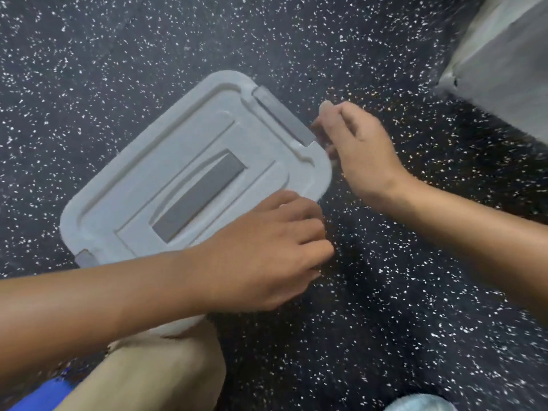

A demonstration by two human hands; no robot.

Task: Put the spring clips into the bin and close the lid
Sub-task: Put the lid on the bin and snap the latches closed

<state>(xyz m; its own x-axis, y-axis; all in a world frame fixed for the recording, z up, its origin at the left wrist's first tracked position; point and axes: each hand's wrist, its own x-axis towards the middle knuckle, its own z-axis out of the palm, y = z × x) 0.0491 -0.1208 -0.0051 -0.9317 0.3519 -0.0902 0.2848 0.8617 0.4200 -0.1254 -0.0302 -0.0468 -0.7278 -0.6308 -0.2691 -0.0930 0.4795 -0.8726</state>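
Head view: looking down at a dark speckled floor (385, 292), picture slightly blurred
Bin: hidden under its white lid (124, 185), which lies flat on top, set at a slant on the floor
Lid handle: grey bar (197, 195) lying flat in the middle recess
Latches: one grey latch (283, 115) at the far right edge, another (86, 258) at the near left corner
Left hand (267, 250): fingers curled over the near right edge of the lid, pressing on it
Right hand (353, 146): fingers bent at the far latch, touching its outer edge; whether it grips cannot be told
Spring clips: none in sight
Knee (154, 372): bent, just below the bin
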